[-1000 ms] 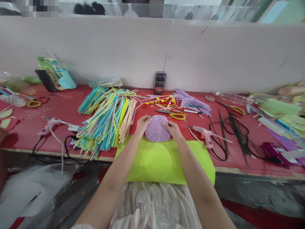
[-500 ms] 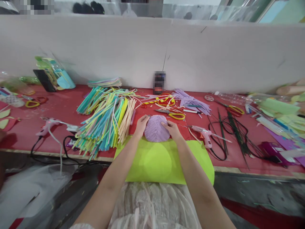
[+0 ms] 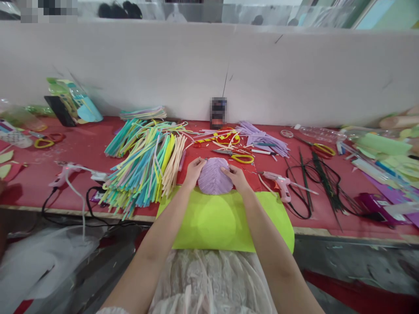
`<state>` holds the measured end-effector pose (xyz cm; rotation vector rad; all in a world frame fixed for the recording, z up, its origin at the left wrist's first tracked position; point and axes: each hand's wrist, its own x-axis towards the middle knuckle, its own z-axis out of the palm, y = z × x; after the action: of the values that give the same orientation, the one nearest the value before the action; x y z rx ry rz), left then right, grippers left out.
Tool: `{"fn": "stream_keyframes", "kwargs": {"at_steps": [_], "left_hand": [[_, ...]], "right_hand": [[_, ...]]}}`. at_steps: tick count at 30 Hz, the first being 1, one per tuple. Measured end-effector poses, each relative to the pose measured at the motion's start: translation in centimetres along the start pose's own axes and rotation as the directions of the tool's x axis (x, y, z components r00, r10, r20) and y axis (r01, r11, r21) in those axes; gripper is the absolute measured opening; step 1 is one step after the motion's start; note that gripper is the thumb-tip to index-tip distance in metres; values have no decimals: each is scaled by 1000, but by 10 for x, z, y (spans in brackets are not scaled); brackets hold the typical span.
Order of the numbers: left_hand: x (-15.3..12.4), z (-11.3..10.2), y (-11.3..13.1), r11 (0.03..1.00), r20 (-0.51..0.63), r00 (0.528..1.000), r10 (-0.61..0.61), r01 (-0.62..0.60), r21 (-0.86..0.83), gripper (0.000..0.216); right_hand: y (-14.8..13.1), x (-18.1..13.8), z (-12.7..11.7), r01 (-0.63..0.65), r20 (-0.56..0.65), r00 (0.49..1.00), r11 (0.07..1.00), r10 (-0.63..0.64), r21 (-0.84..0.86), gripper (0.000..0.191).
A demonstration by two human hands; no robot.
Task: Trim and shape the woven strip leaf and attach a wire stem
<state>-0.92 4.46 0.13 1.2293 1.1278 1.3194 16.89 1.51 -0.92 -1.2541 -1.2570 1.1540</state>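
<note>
2 pink glue guns (image 3: 284,187) flank the held purple piece (image 3: 215,178).

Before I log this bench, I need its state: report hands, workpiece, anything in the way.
Left hand and right hand holding purple ribbed piece, opposite sides. Yellow-handled scissors just beyond; pink glue gun off right. Nothing seen blocking.
</note>
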Motion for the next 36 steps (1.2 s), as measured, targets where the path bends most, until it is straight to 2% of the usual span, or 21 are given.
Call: {"fn": "stream_keyframes", "kwargs": {"at_steps": [8, 15, 23, 28, 31, 36], "left_hand": [[-1, -1, 4, 999, 20, 1000, 19, -20, 36, 17], [-2, 1, 1, 997, -53, 998, -25, 21, -81, 20], [-2, -2, 3, 992, -89, 988, 126, -124, 29, 17], [-11, 0, 10, 959, -18, 968, 250, -245, 143, 28], [-16, 3, 12, 951, 28, 966, 256, -256, 175, 37], [-19, 6, 11, 946, 49, 966, 255, -260, 192, 32]], "right_hand": [[-3, -2, 1, -1, 1, 1000, 1000, 1, -21, 43], [-6, -4, 1, 3, -5, 1000, 1000, -3, -8, 42], [1, -1, 1, 7, -18, 1000, 1000, -6, 25, 39], [4, 1, -1, -8, -32, 999, 993, 12, 114, 37], [3, 0, -1, -37, -44, 998, 974, 48, 225, 37], [1, -1, 0, -52, -45, 997, 957, 68, 286, 35]]}}
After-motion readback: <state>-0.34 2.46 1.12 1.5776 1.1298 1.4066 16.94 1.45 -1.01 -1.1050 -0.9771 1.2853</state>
